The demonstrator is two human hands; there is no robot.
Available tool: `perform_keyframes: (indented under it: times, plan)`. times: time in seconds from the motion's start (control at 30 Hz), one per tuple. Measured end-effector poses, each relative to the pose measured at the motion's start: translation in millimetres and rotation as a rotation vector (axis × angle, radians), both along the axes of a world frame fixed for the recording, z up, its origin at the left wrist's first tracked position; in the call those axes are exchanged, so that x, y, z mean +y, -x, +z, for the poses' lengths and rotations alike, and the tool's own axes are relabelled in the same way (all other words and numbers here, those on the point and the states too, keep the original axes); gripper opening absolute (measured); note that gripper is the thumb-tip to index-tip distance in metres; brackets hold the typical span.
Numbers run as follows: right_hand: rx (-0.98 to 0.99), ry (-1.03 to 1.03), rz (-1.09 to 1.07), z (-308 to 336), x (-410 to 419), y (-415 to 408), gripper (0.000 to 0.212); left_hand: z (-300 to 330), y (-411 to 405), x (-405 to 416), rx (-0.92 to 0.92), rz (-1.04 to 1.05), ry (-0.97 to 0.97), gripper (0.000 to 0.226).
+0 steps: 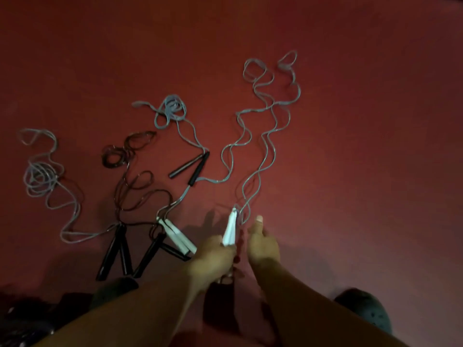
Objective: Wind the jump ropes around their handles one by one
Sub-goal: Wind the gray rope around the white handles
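My left hand (214, 256) grips a pair of white handles (231, 229), held together and pointing away from me. Their grey rope (265, 136) runs off in long wavy strands across the red floor. My right hand (263, 242) is right beside the handles with its thumb up; it seems to pinch the rope near the handle tips, though this is hard to tell. Left of my hands lie another white-handled rope (178, 237) and three black-handled ropes (117, 251), (152, 254), (198, 166), all unwound.
The red floor (363, 171) stretches wide to the right and far side. A dark perforated shoe (365, 311) sits at the lower right, another dark shoe (112, 290) at the lower left. Dark objects lie in the bottom-left corner.
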State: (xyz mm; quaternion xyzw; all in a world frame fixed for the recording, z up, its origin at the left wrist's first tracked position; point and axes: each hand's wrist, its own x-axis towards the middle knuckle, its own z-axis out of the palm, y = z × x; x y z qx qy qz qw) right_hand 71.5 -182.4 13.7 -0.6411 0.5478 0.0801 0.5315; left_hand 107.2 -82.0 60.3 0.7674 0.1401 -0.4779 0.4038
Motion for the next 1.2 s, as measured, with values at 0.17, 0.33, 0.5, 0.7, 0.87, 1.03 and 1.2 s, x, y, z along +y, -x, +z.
perform_keyframes:
  times: [0.17,0.33,0.5,0.7,0.87,1.03,1.2]
  plan:
    - [-0.270,0.216,0.062,91.7,-23.3,-6.5,0.041,78.3,-3.8,9.7,-0.047,-0.276,0.085,0.013]
    - [-0.259,0.227,0.240,176.9,-37.7,2.6,0.067,169.9,5.9,5.4,0.067,-0.325,0.196,0.030]
    - [-0.239,0.276,0.392,235.0,-35.9,46.6,0.061,234.0,30.9,13.0,-0.023,-0.309,0.266,0.040]
    - [-0.332,-0.140,0.248,268.3,-33.7,103.9,0.038,259.9,57.5,26.6,-0.039,-0.194,0.420,0.040]
    - [-0.458,-0.256,0.269,308.8,-40.5,107.4,0.034,279.5,59.4,22.8,0.135,0.251,0.647,0.020]
    - [-0.609,-0.245,0.096,319.5,-31.9,85.5,0.030,282.7,47.2,15.7,0.134,0.649,0.880,0.048]
    - [-0.704,-0.131,-0.029,309.6,-12.4,59.2,0.034,265.4,39.4,-2.5,0.118,0.715,0.985,0.072]
